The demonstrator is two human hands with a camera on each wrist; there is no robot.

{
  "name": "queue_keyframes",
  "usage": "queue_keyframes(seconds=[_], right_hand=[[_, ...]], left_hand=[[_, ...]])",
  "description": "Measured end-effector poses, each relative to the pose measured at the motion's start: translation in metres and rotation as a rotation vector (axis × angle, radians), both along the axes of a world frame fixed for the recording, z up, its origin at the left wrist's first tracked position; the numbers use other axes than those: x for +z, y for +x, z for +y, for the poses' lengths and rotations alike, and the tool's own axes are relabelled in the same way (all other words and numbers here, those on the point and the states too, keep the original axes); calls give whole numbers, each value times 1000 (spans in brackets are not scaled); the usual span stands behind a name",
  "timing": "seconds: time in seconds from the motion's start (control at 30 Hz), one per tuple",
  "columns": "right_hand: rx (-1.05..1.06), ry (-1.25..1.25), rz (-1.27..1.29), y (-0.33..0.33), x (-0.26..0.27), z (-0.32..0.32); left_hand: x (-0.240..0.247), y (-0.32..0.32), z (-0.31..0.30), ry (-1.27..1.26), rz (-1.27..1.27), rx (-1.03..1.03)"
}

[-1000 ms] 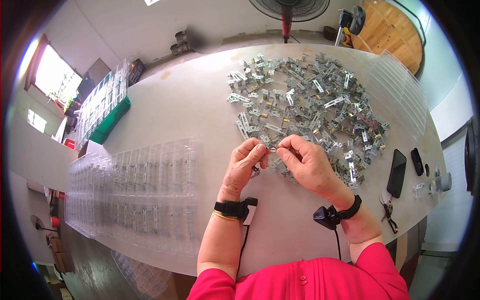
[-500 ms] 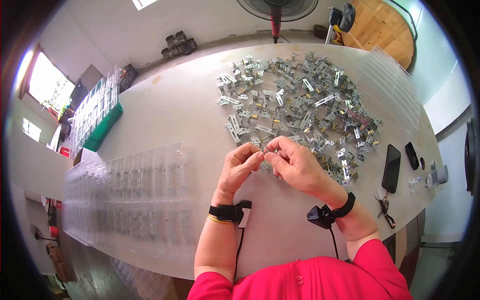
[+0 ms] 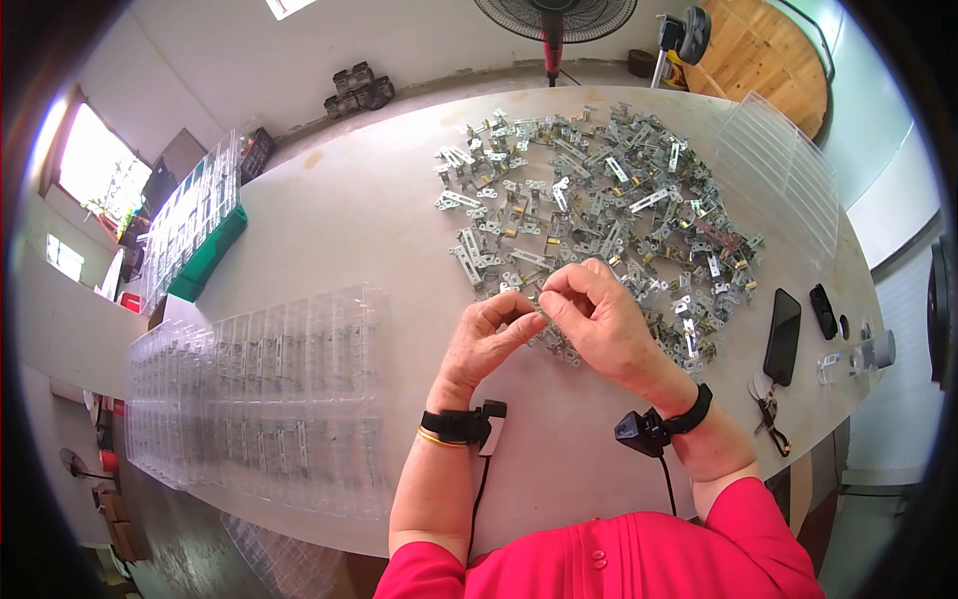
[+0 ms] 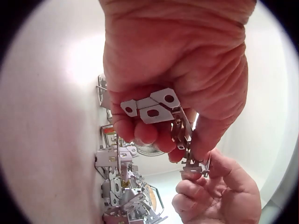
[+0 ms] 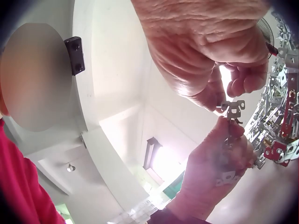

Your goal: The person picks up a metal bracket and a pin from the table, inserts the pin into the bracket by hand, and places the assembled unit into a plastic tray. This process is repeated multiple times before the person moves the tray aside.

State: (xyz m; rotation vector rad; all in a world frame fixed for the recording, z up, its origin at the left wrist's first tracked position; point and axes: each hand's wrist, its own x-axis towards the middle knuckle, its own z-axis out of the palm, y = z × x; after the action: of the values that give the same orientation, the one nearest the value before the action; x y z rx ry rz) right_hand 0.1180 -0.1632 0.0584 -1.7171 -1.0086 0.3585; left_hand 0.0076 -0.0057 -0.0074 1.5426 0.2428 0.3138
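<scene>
Over the near edge of a heap of metal brackets (image 3: 609,200), both hands meet at one jointed metal bracket. My left hand (image 3: 484,344) grips this bracket (image 4: 156,114); its wide plate with several holes lies below the palm in the left wrist view. Linked narrow metal parts run from the plate past the left thumb. Thumb and fingers of my right hand (image 3: 604,324) pinch at the far end, where a small holed end plate (image 5: 234,109) shows in the right wrist view. The head view leaves the bracket mostly hidden behind the fingers.
Clear compartment trays (image 3: 299,399) holding brackets lie at the left, and a green bin (image 3: 210,255) stands farther back. Another clear tray (image 3: 783,170) lies at the back right. A phone (image 3: 783,337) and pliers (image 3: 768,419) are on the right.
The head view has shifted slightly since the first frame. My right fingers have risen and rolled a little at the bracket's end; the left hand stays in nearly the same place.
</scene>
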Motion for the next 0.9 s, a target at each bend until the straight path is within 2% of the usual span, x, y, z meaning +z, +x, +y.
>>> queue_keyframes(seconds=[0.03, 0.1, 0.13, 0.17, 0.2, 0.3, 0.37, 0.6, 0.9], right_hand=[[0, 0, 0, 0, -1, 1], [-59, 151, 4, 1, -1, 2], [-59, 151, 4, 3, 1, 2], [-40, 157, 116, 4, 4, 1], [-22, 165, 227, 5, 6, 0], [-14, 162, 315, 2, 6, 2], [2, 92, 280, 3, 3, 0], [50, -83, 257, 1, -1, 1], [19, -115, 127, 0, 4, 0]], left_hand=[[0, 0, 0, 27, -3, -16], [2, -1, 0, 54, -7, -31], [3, -2, 0, -59, -24, -18], [3, -2, 0, -172, -42, -4], [4, -3, 1, -171, -43, -7], [2, -4, 4, -295, -104, 66], [-3, -3, 6, -404, -202, 91], [-5, -3, 7, -450, -235, 72], [-3, -4, 7, -418, -217, 53]])
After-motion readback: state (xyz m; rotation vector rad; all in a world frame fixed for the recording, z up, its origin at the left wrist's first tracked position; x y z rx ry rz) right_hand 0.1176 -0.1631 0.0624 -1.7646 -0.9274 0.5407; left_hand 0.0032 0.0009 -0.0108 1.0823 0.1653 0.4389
